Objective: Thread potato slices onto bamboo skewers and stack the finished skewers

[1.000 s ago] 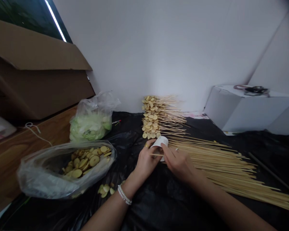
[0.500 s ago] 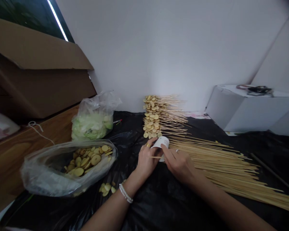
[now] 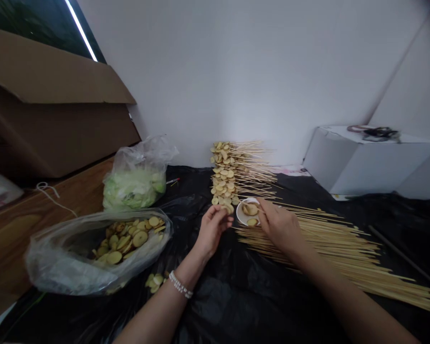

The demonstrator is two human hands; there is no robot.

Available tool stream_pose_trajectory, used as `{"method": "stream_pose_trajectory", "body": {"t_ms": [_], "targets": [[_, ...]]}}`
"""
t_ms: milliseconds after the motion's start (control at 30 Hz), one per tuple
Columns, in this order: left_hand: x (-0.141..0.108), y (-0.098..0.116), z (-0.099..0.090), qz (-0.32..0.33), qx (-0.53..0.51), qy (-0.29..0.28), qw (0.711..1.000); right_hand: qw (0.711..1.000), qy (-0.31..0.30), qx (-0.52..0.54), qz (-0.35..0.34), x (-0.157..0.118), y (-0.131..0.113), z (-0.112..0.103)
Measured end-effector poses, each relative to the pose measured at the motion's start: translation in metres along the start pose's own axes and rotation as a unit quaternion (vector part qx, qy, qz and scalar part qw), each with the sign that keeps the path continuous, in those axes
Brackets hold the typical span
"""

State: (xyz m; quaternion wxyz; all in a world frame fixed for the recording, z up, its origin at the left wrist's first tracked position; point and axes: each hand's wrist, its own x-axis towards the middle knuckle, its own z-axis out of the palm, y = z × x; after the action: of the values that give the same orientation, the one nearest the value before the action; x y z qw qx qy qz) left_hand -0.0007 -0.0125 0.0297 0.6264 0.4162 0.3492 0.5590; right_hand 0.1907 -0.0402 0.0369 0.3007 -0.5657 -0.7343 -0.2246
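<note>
Left hand [image 3: 212, 229] is loosely curled, fingers slightly spread. Right hand [image 3: 278, 225] has fingertips pressed together at the rim of 1 white paper cup [image 3: 244, 212] containing potato slices [image 3: 251, 209]; pinched item cannot be determined.

The black plastic sheet [image 3: 236, 306] looks thin, crumpled and glossy. The bamboo skewers [image 3: 329, 248] are pale, smooth and matt, and the paper cup [image 3: 240, 212] is plain matt white. The clear plastic bag [image 3: 57, 265] shines softly, the wooden surface [image 3: 17, 229] has a varnished grain, and the cardboard box [image 3: 50, 134] is matt brown.
</note>
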Motion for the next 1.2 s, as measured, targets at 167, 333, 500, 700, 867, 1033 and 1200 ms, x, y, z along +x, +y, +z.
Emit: {"method": "stream_pose_trajectory", "body": {"t_ms": [167, 333, 500, 700, 867, 1033, 1200], "targets": [[0.004, 0.003, -0.004, -0.155, -0.129, -0.006, 0.979, 1.000, 0.003, -0.004, -0.006, -0.001, -0.003, 0.001], [-0.008, 0.005, 0.005, 0.040, 0.130, -0.018, 0.991, 1.000, -0.002, -0.022, -0.022, -0.002, -0.004, 0.002], [-0.020, -0.003, 0.006, 0.252, 0.448, -0.115, 0.850, 0.999, -0.008, -0.030, -0.035, -0.005, -0.006, 0.004], [-0.019, -0.012, 0.004, 0.288, 0.456, -0.146, 0.830, 0.999, 0.005, -0.016, -0.043, -0.005, -0.007, 0.004], [-0.015, -0.003, 0.008, 0.158, 0.248, -0.043, 0.955, 1.000, 0.025, -0.005, -0.016, -0.002, -0.004, 0.003], [-0.005, 0.003, 0.002, -0.007, 0.011, -0.038, 0.999, 1.000, 0.025, 0.002, -0.019, -0.001, -0.003, 0.001], [0.000, -0.006, 0.000, 0.022, 0.167, -0.018, 0.986, 0.999, 0.026, 0.002, -0.020, -0.003, -0.004, 0.003]]}}
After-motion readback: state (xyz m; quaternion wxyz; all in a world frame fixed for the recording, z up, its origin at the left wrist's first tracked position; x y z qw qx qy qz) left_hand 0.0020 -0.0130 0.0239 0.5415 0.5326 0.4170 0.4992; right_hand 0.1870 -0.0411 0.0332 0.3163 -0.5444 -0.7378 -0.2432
